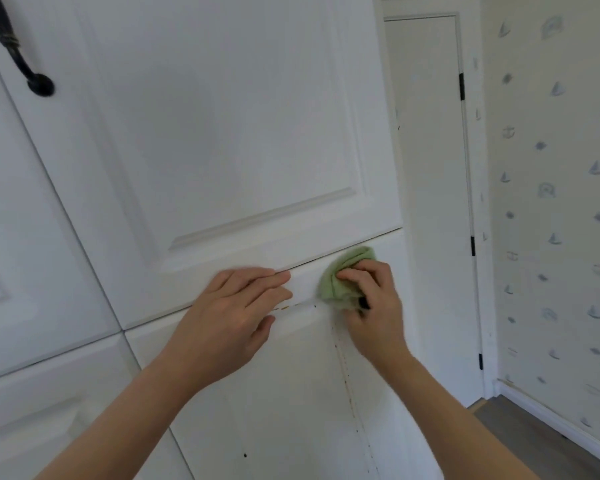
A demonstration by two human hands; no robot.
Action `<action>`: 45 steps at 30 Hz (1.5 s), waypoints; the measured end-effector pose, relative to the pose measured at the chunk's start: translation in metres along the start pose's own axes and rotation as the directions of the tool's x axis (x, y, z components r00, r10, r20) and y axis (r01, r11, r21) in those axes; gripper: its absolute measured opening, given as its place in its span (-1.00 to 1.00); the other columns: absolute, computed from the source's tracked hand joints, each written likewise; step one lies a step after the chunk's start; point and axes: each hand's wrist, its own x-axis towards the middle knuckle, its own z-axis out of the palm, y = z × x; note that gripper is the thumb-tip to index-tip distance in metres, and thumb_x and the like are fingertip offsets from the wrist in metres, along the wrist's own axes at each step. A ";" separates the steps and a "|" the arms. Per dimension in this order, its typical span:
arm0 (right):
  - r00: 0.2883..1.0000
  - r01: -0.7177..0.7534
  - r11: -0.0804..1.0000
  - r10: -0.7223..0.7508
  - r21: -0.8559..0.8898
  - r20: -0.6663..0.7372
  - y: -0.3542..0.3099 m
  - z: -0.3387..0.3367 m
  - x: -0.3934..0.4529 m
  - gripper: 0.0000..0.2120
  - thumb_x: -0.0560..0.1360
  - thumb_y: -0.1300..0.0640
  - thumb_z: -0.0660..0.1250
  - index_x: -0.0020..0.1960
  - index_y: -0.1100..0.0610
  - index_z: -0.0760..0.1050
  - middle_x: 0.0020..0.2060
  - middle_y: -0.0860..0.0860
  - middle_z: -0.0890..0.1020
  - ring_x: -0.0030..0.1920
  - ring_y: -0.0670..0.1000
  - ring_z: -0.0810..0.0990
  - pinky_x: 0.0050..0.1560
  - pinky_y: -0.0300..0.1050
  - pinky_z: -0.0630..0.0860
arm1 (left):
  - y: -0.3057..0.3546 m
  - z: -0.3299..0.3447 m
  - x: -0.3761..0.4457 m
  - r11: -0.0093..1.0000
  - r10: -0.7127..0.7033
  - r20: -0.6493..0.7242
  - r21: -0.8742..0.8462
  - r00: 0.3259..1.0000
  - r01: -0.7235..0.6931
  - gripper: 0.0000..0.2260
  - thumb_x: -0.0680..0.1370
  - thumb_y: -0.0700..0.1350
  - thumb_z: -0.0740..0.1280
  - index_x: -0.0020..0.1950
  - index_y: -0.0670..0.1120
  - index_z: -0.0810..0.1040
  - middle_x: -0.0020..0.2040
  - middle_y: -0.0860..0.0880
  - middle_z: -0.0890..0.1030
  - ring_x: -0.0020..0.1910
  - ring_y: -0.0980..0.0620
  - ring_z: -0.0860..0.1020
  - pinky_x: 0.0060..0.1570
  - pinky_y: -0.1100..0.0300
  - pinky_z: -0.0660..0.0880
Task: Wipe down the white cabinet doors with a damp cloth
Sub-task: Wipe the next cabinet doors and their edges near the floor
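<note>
Seen from the head camera, a person works at the top rail of the lower cabinet door (284, 393), just under the seam with the upper cabinet door (222, 116). The right hand (371, 303) has its grip curled round a bunched green cloth (343, 275), pressing it to the white surface near the door's right edge. The left hand (232, 306) lies flat on the seam just beside the cloth, fingers straight and holding nothing, apparently steadying the door. Both forearms reach up from the bottom of the frame. The wiping step looks well under way on this spot; brown specks (347, 379) run down the panel groove below the cloth and a faint orange streak (284, 308) shows by the left fingertips, so the next move likely calls for dragging the cloth down and across those marks with firm pressure. A dark handle (21, 53) hangs at upper left.
</note>
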 end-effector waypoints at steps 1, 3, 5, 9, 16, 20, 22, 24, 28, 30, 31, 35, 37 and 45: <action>1.000 -0.002 1.000 0.001 -0.010 -0.023 0.008 -0.009 0.008 -0.60 0.30 0.38 0.26 0.07 0.12 0.60 0.07 -0.04 0.45 -0.01 -0.15 0.49 -0.10 -0.39 0.41 | 0.000 0.000 0.000 1.000 0.005 -0.006 0.005 1.000 -0.005 -0.71 0.47 -0.17 0.41 0.19 -0.05 0.62 0.37 0.07 0.57 0.33 -0.01 0.49 0.29 0.09 0.37; 0.967 -0.165 0.986 0.168 0.036 -0.191 0.018 -0.027 0.039 -0.64 0.43 0.39 0.26 0.08 0.01 0.56 0.10 -0.02 0.46 -0.06 -0.21 0.49 -0.05 -0.40 0.41 | 0.001 0.000 0.001 1.000 0.006 -0.022 0.008 1.000 -0.006 -0.72 0.46 -0.18 0.42 0.17 -0.05 0.63 0.35 0.06 0.58 0.32 -0.02 0.49 0.29 0.08 0.37; 0.924 -0.264 0.963 0.268 0.051 -0.273 0.022 -0.035 0.057 -0.67 0.50 0.38 0.25 0.09 -0.01 0.54 0.16 -0.02 0.46 0.01 -0.30 0.49 0.05 -0.44 0.41 | 0.001 0.002 0.001 1.000 0.003 -0.035 0.010 0.999 -0.002 -0.74 0.46 -0.19 0.42 0.14 -0.06 0.64 0.34 0.05 0.59 0.32 -0.02 0.49 0.28 0.07 0.38; 0.995 -0.060 0.996 0.055 -0.070 -0.081 0.003 -0.004 0.028 -0.75 0.35 0.36 0.29 -0.06 0.10 0.58 -0.01 -0.06 0.48 -0.14 -0.10 0.50 -0.17 -0.34 0.41 | 0.000 0.003 0.001 1.000 0.009 -0.035 0.020 0.999 -0.008 -0.75 0.46 -0.19 0.41 0.13 -0.07 0.64 0.34 0.05 0.59 0.31 -0.03 0.49 0.29 0.09 0.36; 0.852 -0.409 0.903 0.430 0.134 -0.299 0.022 -0.029 0.040 -0.73 0.51 0.34 0.23 0.07 0.03 0.52 0.09 0.00 0.40 -0.04 -0.30 0.47 0.10 -0.22 0.47 | 0.004 -0.002 0.002 1.000 -0.019 0.021 -0.020 1.000 0.020 -0.64 0.42 -0.16 0.43 0.22 -0.08 0.60 0.36 0.05 0.57 0.34 -0.02 0.49 0.34 0.10 0.35; 1.000 -0.007 1.000 0.007 0.016 -0.004 -0.012 0.018 -0.008 -0.71 0.38 0.28 0.25 0.03 0.04 0.55 0.02 -0.04 0.40 -0.11 -0.19 0.45 -0.15 -0.26 0.45 | 0.003 -0.004 -0.001 0.998 -0.031 0.061 -0.055 0.998 0.035 -0.54 0.40 -0.14 0.44 0.30 -0.10 0.55 0.37 0.04 0.56 0.36 -0.02 0.48 0.37 0.10 0.34; 0.940 0.258 0.966 -0.247 -0.018 0.237 -0.015 0.021 -0.025 -0.72 0.33 0.26 0.26 -0.01 0.11 0.60 -0.03 -0.04 0.43 -0.16 -0.09 0.45 -0.26 -0.24 0.45 | 0.002 -0.005 -0.001 0.998 -0.025 0.078 -0.057 0.997 0.029 -0.51 0.41 -0.12 0.43 0.34 -0.10 0.52 0.39 0.04 0.54 0.37 -0.02 0.47 0.40 0.13 0.31; 0.921 0.300 0.953 -0.280 -0.035 0.270 -0.007 0.010 -0.012 -0.72 0.32 0.28 0.26 -0.04 0.07 0.60 -0.04 -0.09 0.43 -0.18 -0.10 0.45 -0.31 -0.23 0.45 | 0.002 -0.007 0.001 0.997 -0.022 0.092 -0.068 0.995 0.029 -0.49 0.40 -0.11 0.42 0.36 -0.09 0.50 0.39 0.05 0.54 0.39 0.00 0.45 0.42 0.18 0.26; 0.864 -0.432 0.887 0.459 0.164 -0.205 -0.015 -0.001 0.015 -0.69 0.49 0.33 0.23 -0.01 -0.09 0.48 0.06 -0.07 0.41 -0.10 -0.14 0.49 -0.13 -0.13 0.51 | 0.003 -0.011 0.002 0.992 -0.061 0.095 -0.102 0.994 0.071 -0.45 0.38 -0.13 0.41 0.38 -0.09 0.48 0.34 0.07 0.56 0.40 0.02 0.43 0.44 0.20 0.24; 0.882 -0.397 0.907 0.420 0.141 -0.216 -0.038 0.018 0.006 -0.70 0.50 0.35 0.24 0.04 -0.04 0.48 0.08 -0.05 0.40 -0.05 -0.17 0.50 -0.08 -0.17 0.46 | 0.003 -0.013 0.002 0.989 -0.079 0.104 -0.116 0.991 0.091 -0.42 0.38 -0.15 0.41 0.41 -0.09 0.46 0.34 0.05 0.55 0.40 0.02 0.42 0.44 0.20 0.24; 0.950 -0.269 0.955 0.284 0.126 -0.129 -0.049 0.031 -0.007 -0.70 0.46 0.36 0.27 0.04 -0.01 0.51 0.06 -0.06 0.41 -0.04 -0.16 0.51 -0.09 -0.21 0.45 | 0.003 -0.015 0.002 0.989 -0.074 0.113 -0.121 0.991 0.088 -0.39 0.37 -0.15 0.41 0.43 -0.09 0.44 0.34 0.03 0.55 0.40 0.02 0.41 0.45 0.22 0.23; 0.925 0.238 0.968 -0.252 0.083 0.285 -0.062 0.041 -0.033 -0.70 0.33 0.30 0.29 0.01 0.12 0.61 0.00 -0.05 0.48 -0.09 -0.03 0.53 -0.16 -0.29 0.46 | 0.002 -0.022 -0.012 0.994 -0.022 0.120 -0.102 0.992 0.035 -0.40 0.37 -0.19 0.40 0.44 -0.15 0.44 0.35 -0.05 0.53 0.43 -0.02 0.40 0.48 0.16 0.25; 0.954 0.198 0.978 -0.208 0.065 0.218 -0.052 0.029 -0.019 -0.67 0.31 0.30 0.23 -0.01 0.08 0.61 0.00 -0.08 0.47 -0.08 -0.07 0.53 -0.18 -0.28 0.48 | -0.003 -0.027 -0.037 0.998 -0.032 0.047 -0.046 0.998 0.035 -0.50 0.42 -0.21 0.43 0.36 -0.18 0.52 0.31 -0.07 0.57 0.38 -0.08 0.47 0.40 0.04 0.38; 0.997 0.046 0.994 -0.052 0.102 0.053 -0.084 0.064 -0.039 -0.75 0.40 0.27 0.27 0.04 0.12 0.59 0.04 0.00 0.47 -0.05 -0.03 0.53 -0.15 -0.26 0.47 | -0.029 -0.030 -0.101 0.984 -0.034 -0.246 0.160 0.969 0.076 -0.68 0.47 -0.15 0.46 0.19 -0.16 0.52 0.20 -0.16 0.65 0.20 -0.18 0.61 0.24 -0.09 0.51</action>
